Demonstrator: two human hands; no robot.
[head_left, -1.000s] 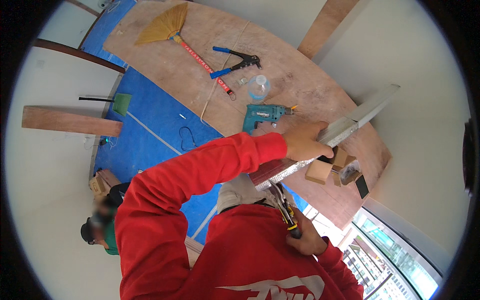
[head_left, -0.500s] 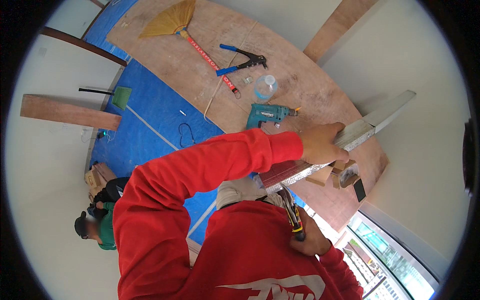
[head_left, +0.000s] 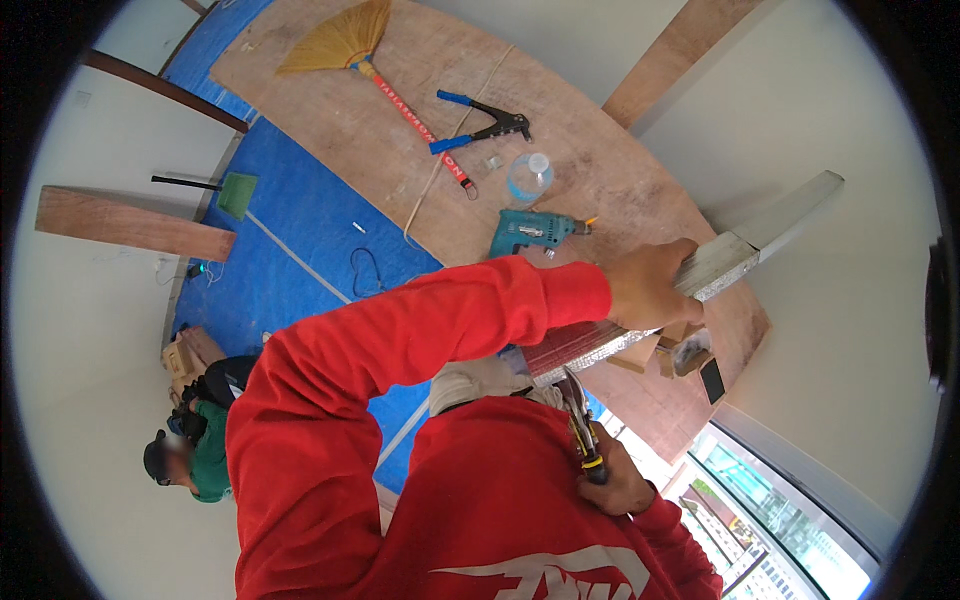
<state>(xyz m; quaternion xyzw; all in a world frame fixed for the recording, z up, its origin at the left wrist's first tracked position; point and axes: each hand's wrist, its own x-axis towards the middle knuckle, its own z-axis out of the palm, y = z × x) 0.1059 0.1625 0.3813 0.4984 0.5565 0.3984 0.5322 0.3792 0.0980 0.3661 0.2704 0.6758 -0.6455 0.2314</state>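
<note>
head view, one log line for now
left hand: gripping silver bar; right hand: snips at bar's near end; drill: on tabletop

Bright, diffuse daylight, strongest at the window point(head_left: 790, 515), lower right; fisheye distortion bows the plywood tabletop point(head_left: 585, 105); corners black.

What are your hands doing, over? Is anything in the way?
Left hand gripping long silver piece. Right hand holding yellow-and-black tool, tip at piece's lower end, contact unclear. Cardboard boxes partly behind piece; can't tell if blocking.
</note>
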